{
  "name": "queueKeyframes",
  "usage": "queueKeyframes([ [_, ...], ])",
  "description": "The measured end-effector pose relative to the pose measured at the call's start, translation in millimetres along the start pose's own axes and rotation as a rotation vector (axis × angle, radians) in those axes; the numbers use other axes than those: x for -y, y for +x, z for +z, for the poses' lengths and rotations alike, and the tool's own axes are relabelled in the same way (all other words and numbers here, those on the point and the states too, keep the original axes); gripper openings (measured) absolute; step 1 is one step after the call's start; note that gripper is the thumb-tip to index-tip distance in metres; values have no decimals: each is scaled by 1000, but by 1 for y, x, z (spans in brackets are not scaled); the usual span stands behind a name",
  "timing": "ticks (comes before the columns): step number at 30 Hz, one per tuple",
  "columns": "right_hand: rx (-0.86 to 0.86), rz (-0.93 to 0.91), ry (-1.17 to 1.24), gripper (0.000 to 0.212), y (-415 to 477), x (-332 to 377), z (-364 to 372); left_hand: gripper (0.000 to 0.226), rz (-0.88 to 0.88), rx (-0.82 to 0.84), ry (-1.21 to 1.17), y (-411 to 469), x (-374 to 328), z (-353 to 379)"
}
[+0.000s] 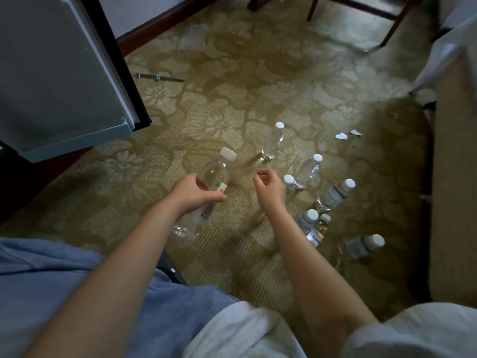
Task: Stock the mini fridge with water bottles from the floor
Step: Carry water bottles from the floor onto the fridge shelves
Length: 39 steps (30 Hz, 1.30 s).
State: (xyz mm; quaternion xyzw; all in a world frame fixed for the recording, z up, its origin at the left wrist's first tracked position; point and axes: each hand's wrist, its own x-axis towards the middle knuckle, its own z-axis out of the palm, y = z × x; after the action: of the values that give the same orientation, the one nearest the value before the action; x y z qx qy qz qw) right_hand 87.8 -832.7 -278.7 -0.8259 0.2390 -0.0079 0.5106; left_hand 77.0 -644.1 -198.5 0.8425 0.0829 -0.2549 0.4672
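Left hand (pixel 192 193) grips one bottle (pixel 215 174), right hand (pixel 269 188) loosely curled, empty; several floor bottles (pixel 336 193) centre-right not yet stocked.

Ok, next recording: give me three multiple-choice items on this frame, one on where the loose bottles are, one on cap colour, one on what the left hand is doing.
1. Where do the loose bottles stand?
A. on the carpet, to the person's right
B. on a shelf
C. in a box

2. What colour are the bottle caps?
A. red
B. white
C. blue

3. What is the left hand doing?
A. lying flat on the carpet
B. holding a cloth
C. gripping a bottle

Answers: 1 A, they stand on the patterned floor at the right; 2 B, every cap in view is white; 3 C, its fingers curl round a clear bottle.
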Motion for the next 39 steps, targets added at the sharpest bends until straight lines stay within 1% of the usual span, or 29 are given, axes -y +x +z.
queueKeyframes([
  [4,-165,-9,-248,33,1,-54,-36,49,40,51,89,-2,-10,11],
  [6,-234,69,-346,46,3,-76,-48,52,32,51,109,-2,-12,16],
  [9,-234,252,-349,68,5,-103,-59,57,29,69,173,-1,-15,23],
  [11,-202,358,-265,73,6,-117,-60,55,19,81,194,0,-17,26],
  [13,-164,429,-188,67,5,-129,-58,54,5,89,199,1,-18,27],
  [16,-166,415,-149,43,6,-138,-57,56,-17,86,180,3,-19,27],
  [17,-158,403,-114,40,7,-140,-57,57,-21,87,174,3,-19,27],
  [20,-125,396,23,41,10,-142,-56,54,-24,90,158,4,-17,26],
  [25,-136,364,71,34,10,-138,-50,57,-20,70,153,6,-15,21],
  [27,-98,360,121,32,10,-131,-44,57,-19,53,152,6,-13,17],
  [30,3,279,229,32,5,-112,-28,63,-16,3,145,5,-9,7],
  [33,108,179,263,38,4,-81,-6,63,-26,-64,110,1,-3,-6],
  [37,243,38,262,28,2,-27,25,66,-43,-168,17,-9,7,-31],
  [39,306,-3,311,27,0,0,34,62,-42,-197,-34,-13,8,-39],
])
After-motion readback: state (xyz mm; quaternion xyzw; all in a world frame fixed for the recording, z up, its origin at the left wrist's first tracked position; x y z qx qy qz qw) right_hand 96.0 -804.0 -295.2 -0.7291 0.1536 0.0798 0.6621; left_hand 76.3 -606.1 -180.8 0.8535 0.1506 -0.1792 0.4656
